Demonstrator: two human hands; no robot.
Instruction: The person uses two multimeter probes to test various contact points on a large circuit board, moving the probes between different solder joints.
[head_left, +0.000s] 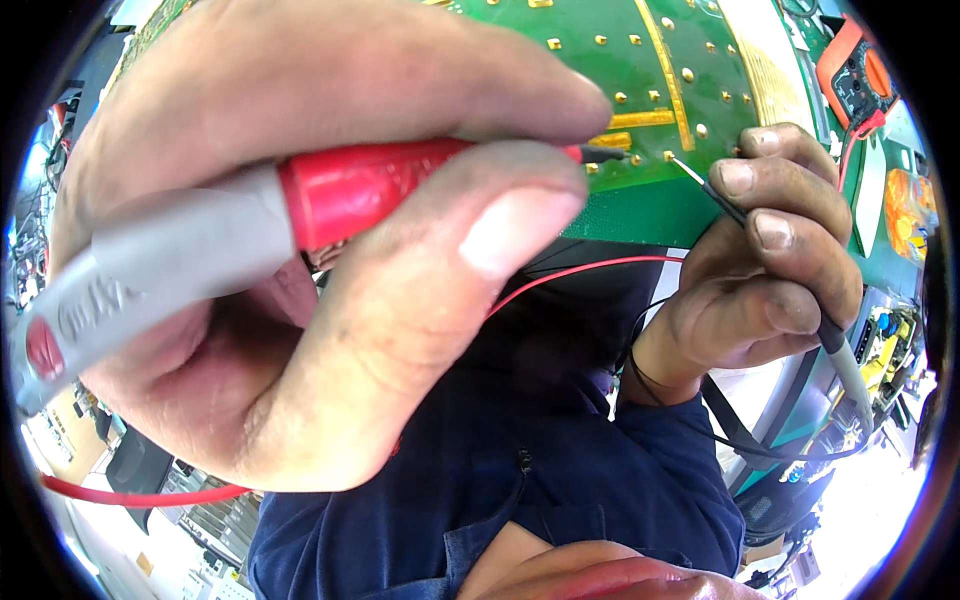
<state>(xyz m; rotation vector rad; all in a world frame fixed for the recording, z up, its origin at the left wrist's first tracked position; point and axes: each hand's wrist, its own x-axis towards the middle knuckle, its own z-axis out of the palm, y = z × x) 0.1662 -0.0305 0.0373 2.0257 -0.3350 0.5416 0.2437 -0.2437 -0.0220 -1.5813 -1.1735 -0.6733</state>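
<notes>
In the head view, the left hand point(345, 365) pinches a thick red-and-grey plastic probe point(315, 200) between thumb and fingers, its long axis rising gently rightward to a dark tip. The right hand point(765, 265) has its fingers closed round a slim black probe with a bare metal tip point(724, 204), slanting up and leftward. The two axes converge on neighbouring small gold pins point(637, 160) of the green circuit board point(590, 75), just beyond both sets of fingertips; whether either tip makes contact, I cannot tell.
</notes>
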